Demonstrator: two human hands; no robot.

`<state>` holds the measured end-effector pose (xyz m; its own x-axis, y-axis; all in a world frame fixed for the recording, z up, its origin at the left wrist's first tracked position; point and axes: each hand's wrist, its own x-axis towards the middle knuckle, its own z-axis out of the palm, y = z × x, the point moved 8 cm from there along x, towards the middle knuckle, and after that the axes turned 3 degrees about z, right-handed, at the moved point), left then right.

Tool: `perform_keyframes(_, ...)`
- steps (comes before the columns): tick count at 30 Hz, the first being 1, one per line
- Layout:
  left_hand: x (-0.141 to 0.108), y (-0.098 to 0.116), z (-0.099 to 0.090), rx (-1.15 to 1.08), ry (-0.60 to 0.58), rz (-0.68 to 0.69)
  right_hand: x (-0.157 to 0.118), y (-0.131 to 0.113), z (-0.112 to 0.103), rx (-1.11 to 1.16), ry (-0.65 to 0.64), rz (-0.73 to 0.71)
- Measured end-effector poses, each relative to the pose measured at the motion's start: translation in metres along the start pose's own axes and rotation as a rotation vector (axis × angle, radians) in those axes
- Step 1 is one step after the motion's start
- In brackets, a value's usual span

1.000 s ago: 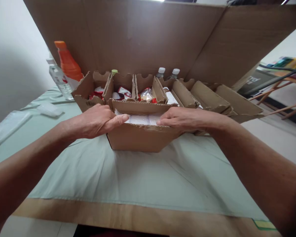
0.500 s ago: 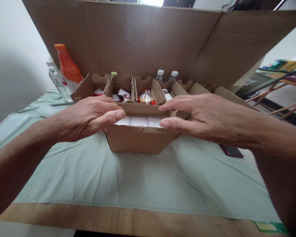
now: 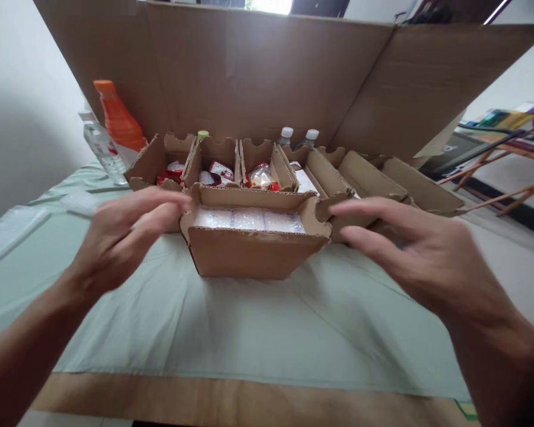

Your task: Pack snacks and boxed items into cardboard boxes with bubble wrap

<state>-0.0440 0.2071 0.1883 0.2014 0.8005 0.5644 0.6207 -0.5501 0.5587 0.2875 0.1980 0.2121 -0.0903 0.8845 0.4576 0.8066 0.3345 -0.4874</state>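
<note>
In front of me a cardboard box stands on the green cloth, its top open. Bubble-wrapped contents lie inside it, level with a little below the rim. My left hand is at the box's left end, blurred, thumb and fingers apart with nothing between them. At the opposite end hovers my right hand, also empty, its thumb spread from the fingers. Whether any fingertip touches the cardboard I cannot tell.
Behind the box several open cardboard bins stand in a row, some with red snack packets. A tall cardboard panel rises at the back. An orange bottle and a clear bottle stand left, near plastic wrap.
Both hands have moved apart, from above the box's top out to its two ends. The bubble-wrapped contents now show fully. The box stays in place.
</note>
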Motion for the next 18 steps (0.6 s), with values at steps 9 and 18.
perform_keyframes(9,-0.058,-0.07,0.084,-0.358,0.037,-0.315,-0.032,0.072,0.116,0.55,-0.071,0.236)
perform_keyframes(18,-0.13,-0.027,0.094,-0.44,0.138,-0.359,-0.121,0.036,0.088,0.473,0.155,0.207)
